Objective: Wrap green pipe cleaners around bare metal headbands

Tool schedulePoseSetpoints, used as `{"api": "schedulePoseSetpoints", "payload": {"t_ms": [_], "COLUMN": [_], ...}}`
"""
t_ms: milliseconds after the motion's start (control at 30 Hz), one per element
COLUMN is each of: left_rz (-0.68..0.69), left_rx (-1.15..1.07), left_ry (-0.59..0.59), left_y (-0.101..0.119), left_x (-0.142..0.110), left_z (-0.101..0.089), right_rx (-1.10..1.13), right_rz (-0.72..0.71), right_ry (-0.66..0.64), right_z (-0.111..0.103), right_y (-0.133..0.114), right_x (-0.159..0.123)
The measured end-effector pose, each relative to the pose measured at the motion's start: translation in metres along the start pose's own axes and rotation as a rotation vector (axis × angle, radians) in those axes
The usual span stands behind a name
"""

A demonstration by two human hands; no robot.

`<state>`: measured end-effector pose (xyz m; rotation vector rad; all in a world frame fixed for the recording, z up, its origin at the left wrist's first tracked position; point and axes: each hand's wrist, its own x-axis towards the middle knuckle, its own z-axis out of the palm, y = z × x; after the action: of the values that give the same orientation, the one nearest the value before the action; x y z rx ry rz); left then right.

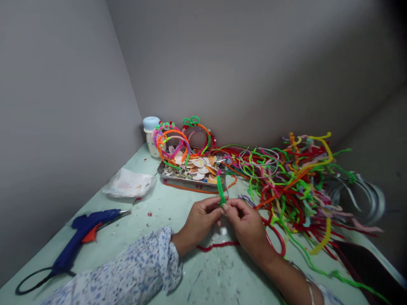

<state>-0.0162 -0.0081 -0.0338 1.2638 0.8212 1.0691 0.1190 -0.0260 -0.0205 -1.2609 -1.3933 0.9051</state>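
Both hands meet over the front middle of the table. My left hand (203, 218) has its thumb and fingers closed at the lower end of an upright green pipe cleaner strip (220, 186), which has a magenta tip. My right hand (246, 224) pinches the same strip at its base, fingertips touching those of the left. A thin greyish strip (227, 189) rises just beside the green one; whether they are joined, I cannot tell. Fingers hide the strip's lower part. Below the hands, a dark red pipe cleaner (219, 245) lies across the table.
Behind the hands, a metal tray (190, 183) holds shells, with colourful pipe-cleaner headbands (174, 140) resting on it. A white bottle (152, 142) stands at the back. Leftward lie a plastic bag (129, 184) and blue glue gun (79, 237). Pipe cleaners (292, 186) heap up on the right, near metal bands (377, 203).
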Motion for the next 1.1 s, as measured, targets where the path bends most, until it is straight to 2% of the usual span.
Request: {"api": "schedulePoseSetpoints", "payload": {"t_ms": [333, 600, 733, 867, 967, 1100], "left_rz": [-0.034, -0.037, 0.008, 0.048, 0.095, 0.153], "left_rx": [-0.063, 0.061, 0.081, 0.13, 0.161, 0.157], "left_ry": [0.031, 0.039, 0.052, 0.142, 0.194, 0.197], "left_y": [-0.002, 0.005, 0.004, 0.003, 0.006, 0.012], "left_x": [0.002, -0.001, 0.0, 0.002, 0.005, 0.006], "left_z": [0.001, 0.002, 0.001, -0.005, -0.01, -0.012], "right_rx": [-0.122, -0.268, -0.267, -0.296, -0.312, -0.308], "right_rz": [-0.066, -0.161, -0.23, -0.308, -0.341, -0.373], "right_ry": [0.064, 0.086, 0.1, 0.107, 0.072, 0.04], "right_z": [0.0, -0.001, -0.002, -0.005, -0.007, -0.007], "right_y": [0.009, 0.007, 0.008, 0.007, 0.007, 0.01], "right_x": [0.0, 0.0, -0.001, -0.002, 0.0, 0.002]}}
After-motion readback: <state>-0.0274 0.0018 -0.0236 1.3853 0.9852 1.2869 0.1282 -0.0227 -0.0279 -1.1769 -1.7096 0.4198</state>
